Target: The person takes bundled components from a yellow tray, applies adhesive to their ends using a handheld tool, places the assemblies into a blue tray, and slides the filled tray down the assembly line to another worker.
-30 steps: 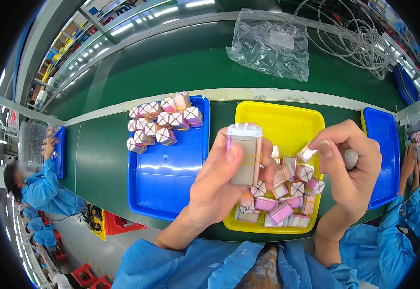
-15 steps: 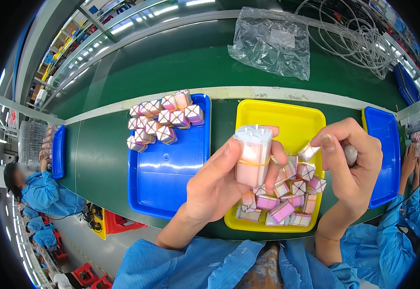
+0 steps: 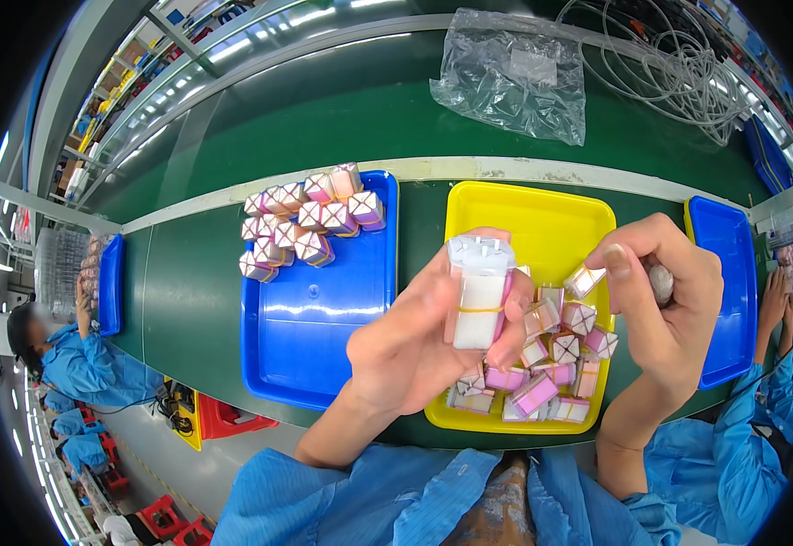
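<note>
My left hand point(image 3: 396, 350) grips an upright block-shaped bundle point(image 3: 480, 305) in the middle of the view, thumb on one side and fingers on the other. The bundle has a clear-white plastic cap with small prongs on top, a white front face, pinkish sides and a yellow band around it. To its right, my right hand point(image 3: 665, 309) is closed, thumb and forefinger together. A small grey lump point(image 3: 660, 284) shows inside its curled fingers. A small white-and-gold block point(image 3: 583, 281) lies by the right fingertips; whether they touch it I cannot tell.
Below my hands, a yellow tray point(image 3: 528, 214) holds several pink-and-white blocks. A blue tray point(image 3: 319, 341) at left has banded blocks in its far-left corner. Another blue tray point(image 3: 722, 273) stands at right. A plastic bag point(image 3: 510, 82) and coiled cables point(image 3: 670, 73) lie beyond. People sit at both sides.
The bundle in my left hand has turned: a pinkish face was in front, and now a white one is. My right hand keeps nearly the same pose.
</note>
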{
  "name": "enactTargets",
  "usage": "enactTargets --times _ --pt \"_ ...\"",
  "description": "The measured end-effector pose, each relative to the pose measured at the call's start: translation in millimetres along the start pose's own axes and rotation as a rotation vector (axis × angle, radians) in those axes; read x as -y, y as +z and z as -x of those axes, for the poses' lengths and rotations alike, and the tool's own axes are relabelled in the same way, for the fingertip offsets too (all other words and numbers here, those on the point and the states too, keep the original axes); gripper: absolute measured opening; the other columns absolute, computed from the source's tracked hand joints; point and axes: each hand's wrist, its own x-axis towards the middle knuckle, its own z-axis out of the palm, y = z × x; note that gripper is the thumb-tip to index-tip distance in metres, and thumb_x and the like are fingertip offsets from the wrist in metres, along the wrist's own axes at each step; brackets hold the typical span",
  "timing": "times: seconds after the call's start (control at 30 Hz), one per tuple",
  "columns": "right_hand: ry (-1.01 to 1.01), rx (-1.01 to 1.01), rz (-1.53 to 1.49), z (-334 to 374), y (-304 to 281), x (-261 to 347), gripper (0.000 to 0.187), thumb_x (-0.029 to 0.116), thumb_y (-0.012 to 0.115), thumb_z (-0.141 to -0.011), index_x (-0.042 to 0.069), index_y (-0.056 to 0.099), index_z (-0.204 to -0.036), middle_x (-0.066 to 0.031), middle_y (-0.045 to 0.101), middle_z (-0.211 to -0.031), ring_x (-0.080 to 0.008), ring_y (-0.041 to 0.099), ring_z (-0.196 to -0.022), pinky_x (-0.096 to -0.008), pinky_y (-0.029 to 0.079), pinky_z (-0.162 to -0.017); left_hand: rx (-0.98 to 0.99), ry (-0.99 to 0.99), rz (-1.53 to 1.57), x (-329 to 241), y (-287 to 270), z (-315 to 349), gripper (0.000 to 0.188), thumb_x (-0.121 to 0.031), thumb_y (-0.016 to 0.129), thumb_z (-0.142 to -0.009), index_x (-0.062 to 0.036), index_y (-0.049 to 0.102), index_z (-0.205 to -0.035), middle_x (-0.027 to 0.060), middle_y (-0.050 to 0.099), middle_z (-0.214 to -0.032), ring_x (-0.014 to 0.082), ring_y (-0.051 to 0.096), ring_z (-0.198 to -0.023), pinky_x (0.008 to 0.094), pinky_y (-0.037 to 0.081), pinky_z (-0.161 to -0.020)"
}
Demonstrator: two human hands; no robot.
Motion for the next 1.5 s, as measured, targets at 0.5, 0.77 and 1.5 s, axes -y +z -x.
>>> enactTargets --times 0.5,0.77,1.5 --pt "-0.007 0.029 0.066 -1.2 2.4 -1.4 0.008 0.003 0.062 -0.091 -0.001 0.062 -0.085 0.0000 0.054 -0.058 -0.0008 0.045 -0.051 -0.0198 0.030 -0.046 -0.028 0.117 -0.258 -3.7 16.7 10.7 0.050 -0.030 0.046 -0.097 -0.0037 0.031 -0.137 0.0162 0.051 -0.113 0.0224 0.057 -0.080 0.0356 0.048 -0.071" --pt "-0.016 0.024 0.061 -2.1 5.7 -2.9 0.007 0.003 0.062 -0.090 -0.001 0.062 -0.084 -0.0004 0.055 -0.059 -0.0014 0.045 -0.051 -0.0200 0.031 -0.046 -0.147 0.013 -0.214 -4.6 26.3 13.5 0.053 -0.020 0.049 -0.092 -0.0036 0.027 -0.138 0.0147 0.051 -0.116 0.0227 0.059 -0.089 0.0358 0.049 -0.075" --pt "-0.001 0.024 0.029 -0.9 3.0 -3.4 0.011 0.006 0.063 -0.092 0.000 0.062 -0.083 0.0021 0.052 -0.055 0.0002 0.041 -0.049 -0.0197 0.028 -0.045 0.091 0.502 -0.967 2.3 9.5 10.1 0.048 -0.003 0.051 -0.067 -0.0014 0.043 -0.115 0.0149 0.051 -0.105 0.0223 0.051 -0.098 0.0345 0.041 -0.090"
